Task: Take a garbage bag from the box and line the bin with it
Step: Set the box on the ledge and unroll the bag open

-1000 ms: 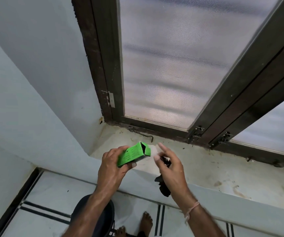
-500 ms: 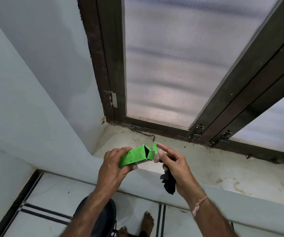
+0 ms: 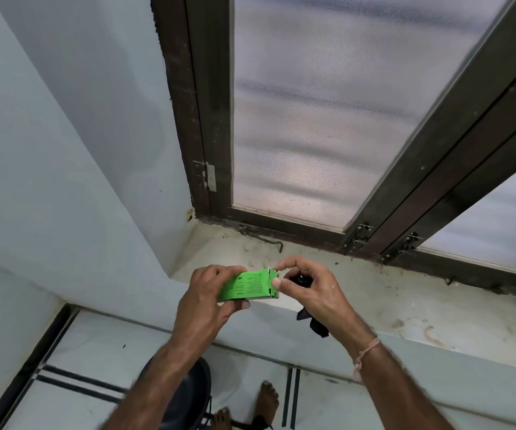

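A small green cardboard box is gripped in my left hand above the front edge of the window sill. My right hand holds a folded black garbage bag in its palm, the bag's end hanging below the hand. That hand's thumb and forefinger press on the flap at the box's right end. Low in the view, on the floor by my feet, a dark round bin shows partly behind my left forearm.
A stained white window sill runs to the right under a dark-framed window with mesh panels. A metal hook latch lies at the sill's back. A pale wall stands to the left, and white floor tiles with black lines lie below.
The box's end was open with the flap up; my right hand has moved onto it and now presses the flap against the box end. The black bag stays in that hand.
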The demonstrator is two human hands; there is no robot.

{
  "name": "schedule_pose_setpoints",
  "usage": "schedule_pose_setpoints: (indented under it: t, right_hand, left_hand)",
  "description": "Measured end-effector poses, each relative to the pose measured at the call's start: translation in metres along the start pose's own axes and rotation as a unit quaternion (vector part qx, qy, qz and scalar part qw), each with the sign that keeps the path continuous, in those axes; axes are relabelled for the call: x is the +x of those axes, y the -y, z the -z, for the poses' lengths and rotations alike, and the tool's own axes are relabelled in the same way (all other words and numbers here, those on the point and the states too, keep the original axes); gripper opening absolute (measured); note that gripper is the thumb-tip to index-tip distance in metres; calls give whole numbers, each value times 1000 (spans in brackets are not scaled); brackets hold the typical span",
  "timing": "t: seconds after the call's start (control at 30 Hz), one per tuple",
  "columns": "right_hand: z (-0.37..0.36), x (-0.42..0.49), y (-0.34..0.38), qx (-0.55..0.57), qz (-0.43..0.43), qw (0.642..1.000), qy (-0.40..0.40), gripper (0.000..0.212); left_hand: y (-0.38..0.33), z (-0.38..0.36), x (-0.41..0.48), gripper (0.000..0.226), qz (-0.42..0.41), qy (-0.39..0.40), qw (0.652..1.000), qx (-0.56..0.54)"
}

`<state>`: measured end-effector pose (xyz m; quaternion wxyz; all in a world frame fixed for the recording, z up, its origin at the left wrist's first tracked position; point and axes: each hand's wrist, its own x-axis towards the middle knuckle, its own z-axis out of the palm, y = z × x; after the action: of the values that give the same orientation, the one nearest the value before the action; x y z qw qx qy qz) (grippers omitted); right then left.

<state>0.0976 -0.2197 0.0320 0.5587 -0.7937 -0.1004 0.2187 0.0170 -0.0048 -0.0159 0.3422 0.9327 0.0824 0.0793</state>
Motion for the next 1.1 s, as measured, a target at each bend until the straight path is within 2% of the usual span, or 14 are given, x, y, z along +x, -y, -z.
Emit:
schedule_pose_setpoints:
  t: [0.13,0.23,0.3,0.57,0.83,1.1]
  right_hand:
    - [-4,0,-7,9,-4,1000,-1,10]
    - [-7,-4,-13,55,-4,998,-6,16]
    - [-11,-6,-18,93,-8,995,-25,21]
    - [-34,-3,-38,191,-20,975,-109,16]
    - [-27,18,-48,214,-48,972,-85,22]
    - [-14,54,-72,162,-99,981,-40,36]
  left_hand:
    - [-3,-3,0,59,0,11,999,31]
    - [-3,-6,1,59,13,4,999,40]
    - [-3,-10,1,59,25,-5,999,34]
    - [-7,-28,5,59,55,-6,998,33]
    - [-5,-42,25,58,68,-9,996,48]
    - [9,-58,73,69,30,28,984,172]
